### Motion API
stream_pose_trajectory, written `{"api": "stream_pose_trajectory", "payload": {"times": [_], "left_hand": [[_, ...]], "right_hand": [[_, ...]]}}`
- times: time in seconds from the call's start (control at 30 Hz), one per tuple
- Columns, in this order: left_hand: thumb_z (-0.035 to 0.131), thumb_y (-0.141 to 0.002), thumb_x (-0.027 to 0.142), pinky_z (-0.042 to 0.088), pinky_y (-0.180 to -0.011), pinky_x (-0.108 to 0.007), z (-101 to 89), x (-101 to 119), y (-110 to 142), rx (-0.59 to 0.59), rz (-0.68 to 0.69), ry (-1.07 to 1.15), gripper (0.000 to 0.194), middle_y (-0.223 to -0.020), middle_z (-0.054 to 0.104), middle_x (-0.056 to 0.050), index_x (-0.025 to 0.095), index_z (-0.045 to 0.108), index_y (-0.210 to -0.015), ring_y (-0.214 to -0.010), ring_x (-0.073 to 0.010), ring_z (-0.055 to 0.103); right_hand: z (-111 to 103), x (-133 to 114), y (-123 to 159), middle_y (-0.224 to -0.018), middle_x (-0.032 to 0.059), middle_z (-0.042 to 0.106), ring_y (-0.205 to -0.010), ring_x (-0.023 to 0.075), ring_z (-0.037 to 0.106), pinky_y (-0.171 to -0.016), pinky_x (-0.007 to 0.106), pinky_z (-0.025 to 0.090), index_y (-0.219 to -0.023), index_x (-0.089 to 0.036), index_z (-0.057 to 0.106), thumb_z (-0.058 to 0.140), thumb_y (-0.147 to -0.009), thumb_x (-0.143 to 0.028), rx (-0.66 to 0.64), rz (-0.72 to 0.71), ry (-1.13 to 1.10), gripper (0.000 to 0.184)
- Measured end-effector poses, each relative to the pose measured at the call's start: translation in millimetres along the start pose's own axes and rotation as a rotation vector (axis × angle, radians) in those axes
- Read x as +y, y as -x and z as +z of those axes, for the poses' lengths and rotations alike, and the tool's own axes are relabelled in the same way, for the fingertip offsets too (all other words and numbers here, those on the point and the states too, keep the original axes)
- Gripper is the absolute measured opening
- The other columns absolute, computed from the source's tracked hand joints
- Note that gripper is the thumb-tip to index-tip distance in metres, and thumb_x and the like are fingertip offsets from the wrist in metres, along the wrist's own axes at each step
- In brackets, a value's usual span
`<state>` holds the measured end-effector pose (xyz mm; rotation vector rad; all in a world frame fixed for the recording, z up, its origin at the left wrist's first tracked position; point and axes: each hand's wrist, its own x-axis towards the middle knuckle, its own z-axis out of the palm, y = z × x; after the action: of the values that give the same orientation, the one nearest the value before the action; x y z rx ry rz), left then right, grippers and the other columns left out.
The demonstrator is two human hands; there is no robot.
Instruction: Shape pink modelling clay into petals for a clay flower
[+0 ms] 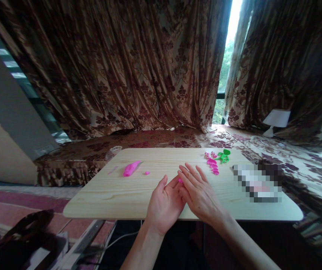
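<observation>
My left hand (166,204) is turned palm up above the front part of the table (113,202). Across its palm and fingers lies my right hand (198,189), palm down with its fingers stretched out. A small piece of pink modelling clay (180,180) shows between the two hands, and most of it may be hidden. To the left on the tabletop are a larger pink clay lump (132,168) and a small pink bit (147,173). Beyond my right hand lie several flattened pink clay pieces (213,166) and some green clay shapes (223,156).
A pixelated flat object (258,183) lies at the table's right side. Behind the far left corner stands a clear container (113,152). Patterned curtains (149,67) hang behind a cloth-covered ledge, where a small white lamp (277,119) stands. A dark bag (23,240) is at lower left.
</observation>
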<state>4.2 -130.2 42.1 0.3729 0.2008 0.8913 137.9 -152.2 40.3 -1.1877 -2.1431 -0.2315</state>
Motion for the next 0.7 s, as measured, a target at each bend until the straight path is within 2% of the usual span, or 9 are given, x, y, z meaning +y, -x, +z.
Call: {"api": "stream_pose_trajectory", "payload": {"times": [0.1, 0.17, 0.3, 0.47, 0.6, 0.7], "left_hand": [[0.032, -0.090, 0.040, 0.040, -0.096, -0.034, 0.0, 2.6, 1.6, -0.054, 0.076, 0.005, 0.045, -0.121, 0.057, -0.012, 0.012, 0.053, -0.119, -0.114, -0.0204, 0.051], [0.030, -0.089, 0.043, 0.036, -0.099, -0.037, -0.5, 2.0, -0.1, -0.059, 0.094, -0.003, 0.050, -0.129, 0.052, -0.013, 0.012, 0.050, -0.123, -0.123, -0.0236, 0.043], [0.032, -0.088, 0.046, 0.035, -0.100, -0.036, -1.1, 7.0, -1.3, -0.088, 0.064, -0.004, 0.053, -0.133, 0.049, -0.012, 0.012, 0.047, -0.126, -0.126, -0.0233, 0.039], [0.027, -0.088, 0.047, 0.029, -0.104, -0.044, -2.5, 12.7, -5.7, -0.105, 0.167, 0.006, 0.061, -0.137, 0.043, -0.017, 0.006, 0.038, -0.132, -0.130, -0.0259, 0.034], [0.031, -0.087, 0.046, 0.031, -0.103, -0.043, -1.6, 12.1, -7.0, -0.084, 0.097, -0.006, 0.057, -0.135, 0.045, -0.016, 0.010, 0.042, -0.130, -0.129, -0.0261, 0.035], [0.027, -0.088, 0.047, 0.032, -0.103, -0.040, 2.1, 13.8, -6.8, -0.086, 0.153, -0.024, 0.059, -0.137, 0.042, -0.016, 0.008, 0.040, -0.131, -0.129, -0.0244, 0.035]], "right_hand": [[2.5, -16.8, 0.3, -0.142, 0.0065, 0.038, -0.134, 0.0209, 0.024, -0.111, 0.045, 0.018, -0.135, -0.018, 0.038, 0.042, -0.088, -0.021, -0.065, -0.093, -0.069, 0.047], [5.2, -22.0, -4.3, -0.143, 0.0063, 0.035, -0.133, 0.0203, 0.026, -0.111, 0.044, 0.020, -0.135, -0.017, 0.037, 0.041, -0.089, -0.023, -0.069, -0.091, -0.102, 0.047], [6.9, -21.6, -11.3, -0.141, 0.0103, 0.037, -0.133, 0.0231, 0.026, -0.110, 0.048, 0.018, -0.132, -0.013, 0.041, 0.039, -0.090, -0.023, -0.015, 0.032, -0.056, 0.044], [5.8, -27.2, -7.8, -0.144, 0.0061, 0.034, -0.134, 0.0200, 0.024, -0.112, 0.042, 0.018, -0.136, -0.015, 0.037, 0.042, -0.088, -0.025, -0.097, -0.123, -0.109, 0.049], [7.1, -21.8, -8.0, -0.142, 0.0102, 0.036, -0.133, 0.0225, 0.027, -0.110, 0.047, 0.019, -0.135, -0.013, 0.038, 0.041, -0.089, -0.024, -0.015, -0.024, -0.063, 0.047], [7.2, -21.4, -4.9, -0.144, 0.0092, 0.033, -0.134, 0.0227, 0.024, -0.111, 0.047, 0.017, -0.137, -0.014, 0.034, 0.043, -0.088, -0.027, -0.053, -0.054, -0.062, 0.051]]}}
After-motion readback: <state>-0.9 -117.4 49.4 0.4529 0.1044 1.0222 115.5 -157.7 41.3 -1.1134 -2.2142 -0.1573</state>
